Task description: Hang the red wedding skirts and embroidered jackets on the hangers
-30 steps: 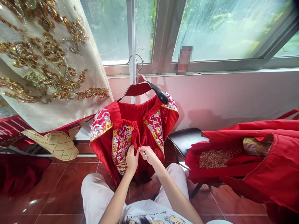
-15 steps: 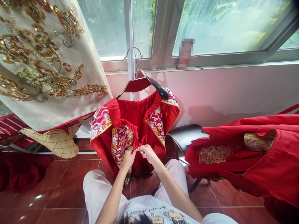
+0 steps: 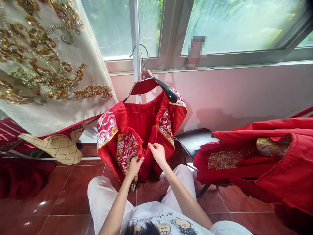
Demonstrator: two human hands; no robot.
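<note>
The left hand pinches the front edge of the red garment; the right hand, apart from the left, has fingertips closed beside that edge, its hold unclear. The garment hangs from a hanger. Right of the garment stands a black chair; behind the garment, the window.

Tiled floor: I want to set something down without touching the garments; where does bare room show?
Bare tiles show between the maroon cloth and the left trouser leg. Another patch lies below the draped red garments, right of the right trouser leg. Crowded: between the legs, where the embroidered red garment hangs, and around the black chair.
</note>
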